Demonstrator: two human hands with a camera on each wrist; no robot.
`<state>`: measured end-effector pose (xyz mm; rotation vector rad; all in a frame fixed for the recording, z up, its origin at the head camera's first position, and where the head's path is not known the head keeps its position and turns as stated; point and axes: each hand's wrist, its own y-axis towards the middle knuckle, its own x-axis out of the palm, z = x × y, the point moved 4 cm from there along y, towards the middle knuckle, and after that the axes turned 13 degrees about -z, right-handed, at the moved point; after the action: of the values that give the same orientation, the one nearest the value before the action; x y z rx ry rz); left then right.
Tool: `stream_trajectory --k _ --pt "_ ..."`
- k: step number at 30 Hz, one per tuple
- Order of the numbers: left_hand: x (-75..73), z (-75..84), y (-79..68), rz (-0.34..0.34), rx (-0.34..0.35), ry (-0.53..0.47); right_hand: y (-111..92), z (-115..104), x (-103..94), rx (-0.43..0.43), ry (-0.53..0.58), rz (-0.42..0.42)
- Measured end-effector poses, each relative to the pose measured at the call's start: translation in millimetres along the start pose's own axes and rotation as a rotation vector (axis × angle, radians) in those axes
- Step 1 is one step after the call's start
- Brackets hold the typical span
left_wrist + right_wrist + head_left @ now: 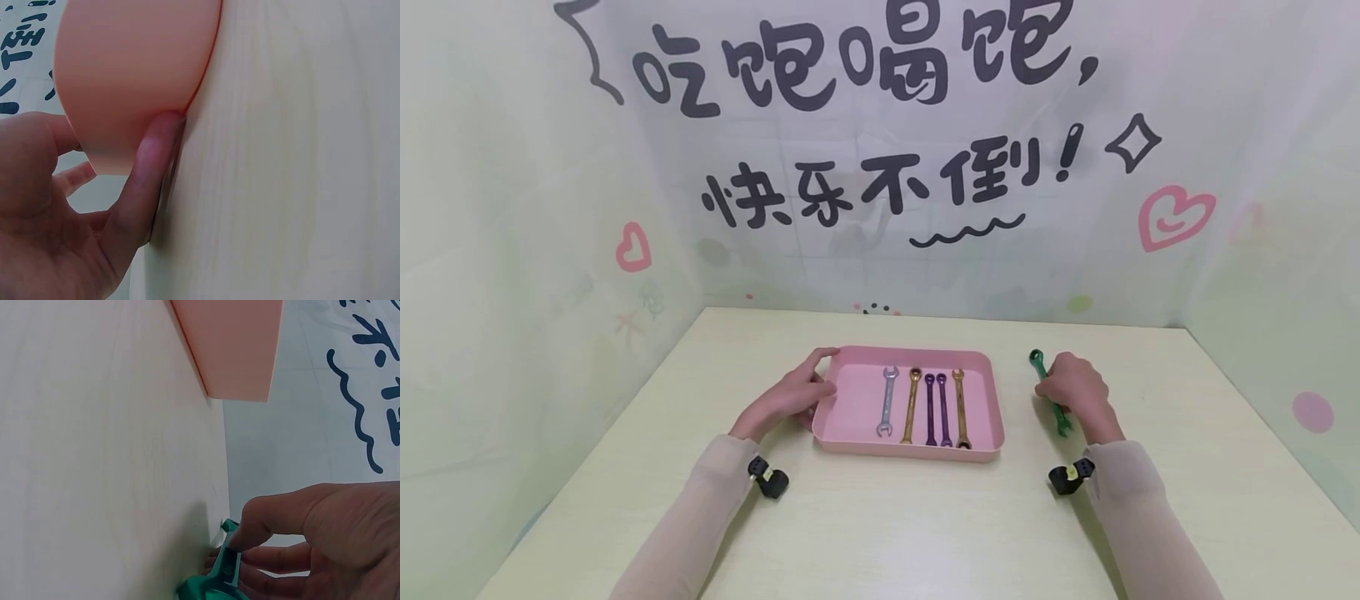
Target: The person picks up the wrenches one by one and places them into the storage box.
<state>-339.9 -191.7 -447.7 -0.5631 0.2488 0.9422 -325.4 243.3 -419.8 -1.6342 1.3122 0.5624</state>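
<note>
A pink tray (857, 451) lies on the table with several wrenches inside. At its left end my left hand (792, 393) grips the tray's side. The left wrist view shows the thumb (156, 147) against the outer wall, with other fingers partly hidden behind the rim. To the right of the tray, my right hand (1075, 387) pinches a green wrench (1062, 419) by its middle. One end of that wrench points toward the back wall, the other toward me. The right wrist view has the thumb (253, 528) on the wrench's shaft.
Inside the tray, from left to right, are a silver wrench (887, 402), a gold wrench (912, 405), two purple wrenches (930, 408) and another gold wrench (961, 408). A pale wood table (887, 525) lies beneath. Behind it hangs a printed curtain (850, 275).
</note>
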Motion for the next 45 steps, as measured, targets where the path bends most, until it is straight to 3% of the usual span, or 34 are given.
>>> stream_trajectory --k 16,34,45 --pt "1.8 -1.5 0.1 0.011 -0.017 -0.007 2.6 10.8 -5.5 -0.049 0.153 -0.086" --pt "-0.8 1.2 1.3 0.011 -0.014 -0.005 -6.0 -13.7 -20.4 -0.192 0.380 -0.130" --pt "-1.0 1.7 0.4 0.014 -0.021 -0.003 -6.8 -21.8 -22.9 -0.249 0.398 -0.141"
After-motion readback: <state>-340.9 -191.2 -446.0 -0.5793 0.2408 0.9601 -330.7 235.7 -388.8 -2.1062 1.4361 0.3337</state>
